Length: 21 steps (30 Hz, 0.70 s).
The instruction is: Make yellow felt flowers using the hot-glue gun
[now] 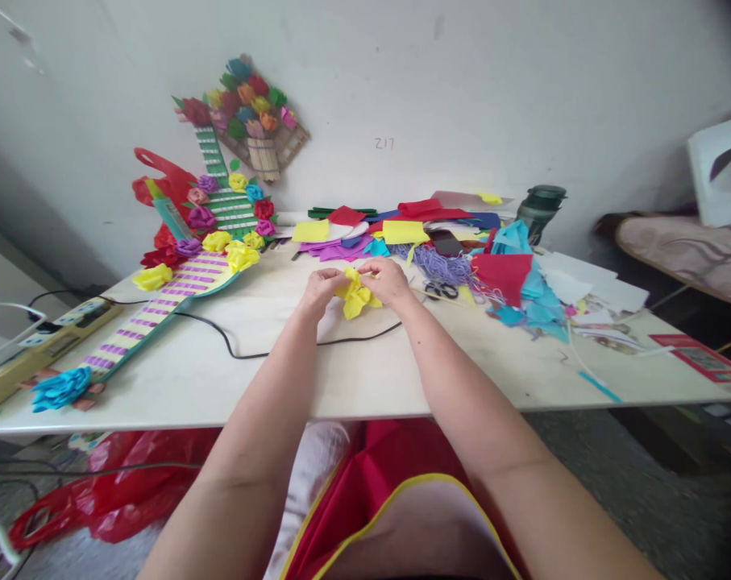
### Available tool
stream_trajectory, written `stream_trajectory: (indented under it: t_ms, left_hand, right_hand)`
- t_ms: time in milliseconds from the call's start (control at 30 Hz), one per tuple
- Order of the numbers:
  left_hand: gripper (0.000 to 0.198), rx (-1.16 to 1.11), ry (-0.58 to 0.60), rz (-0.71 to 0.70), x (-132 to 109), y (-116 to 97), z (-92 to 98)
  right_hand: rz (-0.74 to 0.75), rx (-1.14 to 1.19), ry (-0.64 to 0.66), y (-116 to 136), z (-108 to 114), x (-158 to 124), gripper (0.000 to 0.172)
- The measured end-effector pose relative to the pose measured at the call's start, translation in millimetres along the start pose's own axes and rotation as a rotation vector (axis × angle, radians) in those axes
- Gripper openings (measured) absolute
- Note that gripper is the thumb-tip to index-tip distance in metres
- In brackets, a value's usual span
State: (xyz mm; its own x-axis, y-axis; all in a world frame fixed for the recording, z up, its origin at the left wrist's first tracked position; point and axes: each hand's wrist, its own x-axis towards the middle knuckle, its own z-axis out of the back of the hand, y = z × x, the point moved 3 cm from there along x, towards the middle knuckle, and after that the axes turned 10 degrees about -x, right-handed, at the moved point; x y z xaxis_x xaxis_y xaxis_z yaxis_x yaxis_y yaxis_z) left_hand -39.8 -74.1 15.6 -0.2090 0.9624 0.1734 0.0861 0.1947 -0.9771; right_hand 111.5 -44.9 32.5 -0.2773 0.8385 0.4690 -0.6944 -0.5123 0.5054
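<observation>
Between my two hands, just above the middle of the table, is a yellow paper flower (356,296) with loose, flared petals. My left hand (321,290) pinches its left edge with thumb and fingertips. From the other side, my right hand (387,282) grips the upper right part, its fingers closed on the paper. A thin wooden stick (441,297) lies to the right of my right hand, beside black-handled scissors (442,288). A black cable (250,355) runs across the table below both hands.
At left stands a paper-flower decoration (177,282) with striped panels. Coloured paper sheets (341,229), purple shredded strands (441,264) and blue scraps (537,294) spread along the back and right. A dark green bottle (542,211) stands behind. A power strip (51,342) lies at the left edge.
</observation>
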Motion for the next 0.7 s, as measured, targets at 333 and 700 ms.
stream_trajectory:
  t_ms: [333,700]
  left_hand:
    - [0.018,-0.022,0.003,-0.022,-0.4,-0.4,-1.0]
    - [0.024,-0.083,-0.012,-0.014,-0.1,-0.2,-1.6]
  right_hand:
    - [0.050,-0.097,-0.064,0.2,-1.2,-4.1,0.026]
    - [0.102,-0.032,-0.077,-3.4,-7.2,-2.0,0.031]
